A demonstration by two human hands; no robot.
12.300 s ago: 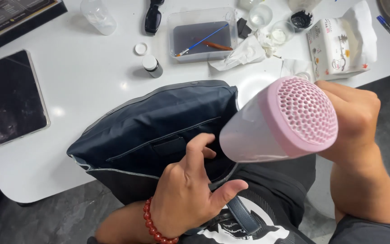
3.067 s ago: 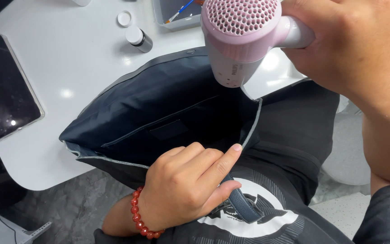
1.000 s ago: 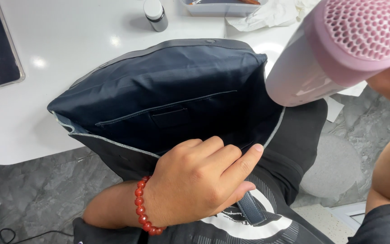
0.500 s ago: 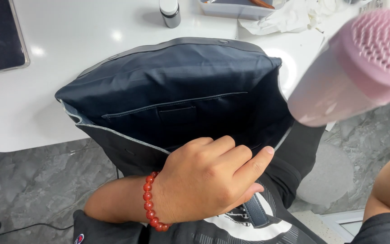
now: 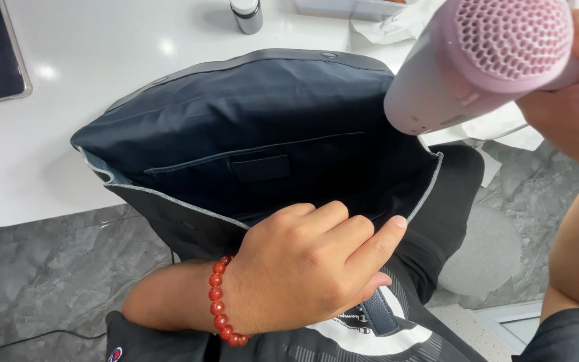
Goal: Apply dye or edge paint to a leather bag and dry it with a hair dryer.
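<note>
You hold a matt pink plastic hair dryer [image 5: 484, 60] over a dark bag [image 5: 256, 147] of smooth woven cloth, resting on a glossy white table [image 5: 102, 60].

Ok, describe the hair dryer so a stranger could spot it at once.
Start at the dark open bag lying over the white table edge. Above its right corner, the right hand holds the hair dryer: the only pale pink thing here, with a honeycomb grille.
</note>
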